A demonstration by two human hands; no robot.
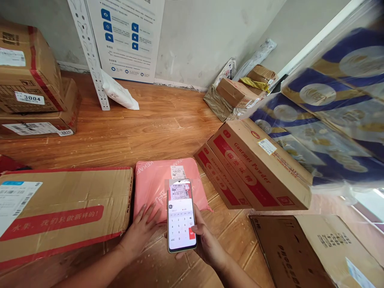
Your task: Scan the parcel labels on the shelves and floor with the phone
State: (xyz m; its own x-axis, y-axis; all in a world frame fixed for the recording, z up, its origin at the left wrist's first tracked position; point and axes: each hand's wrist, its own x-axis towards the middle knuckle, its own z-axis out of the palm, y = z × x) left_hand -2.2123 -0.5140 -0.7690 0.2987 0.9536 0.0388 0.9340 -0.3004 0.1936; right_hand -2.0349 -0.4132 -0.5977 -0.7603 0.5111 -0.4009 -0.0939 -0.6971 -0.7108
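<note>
My right hand (207, 240) is wrapped round a smartphone (181, 224), its thumb by the red key at the screen's right edge. The lit screen has a number keypad below and a camera picture of a label above. Under and beyond the phone, a flat pink parcel (163, 182) lies on the wooden floor. A white printed label (178, 172) is stuck near its far edge, partly hidden by the phone. My left hand (142, 228) rests with fingers spread on the parcel's near left part, holding nothing.
Left of the parcel lies a long cardboard box (78, 200). Red-printed Gourmet Powder boxes (249, 172) stand right, near another carton (324, 244). Stacked boxes (33, 88) fill the far left. A white packet (120, 93) leans by a metal post (90, 52); small parcels (237, 94) lie against the wall.
</note>
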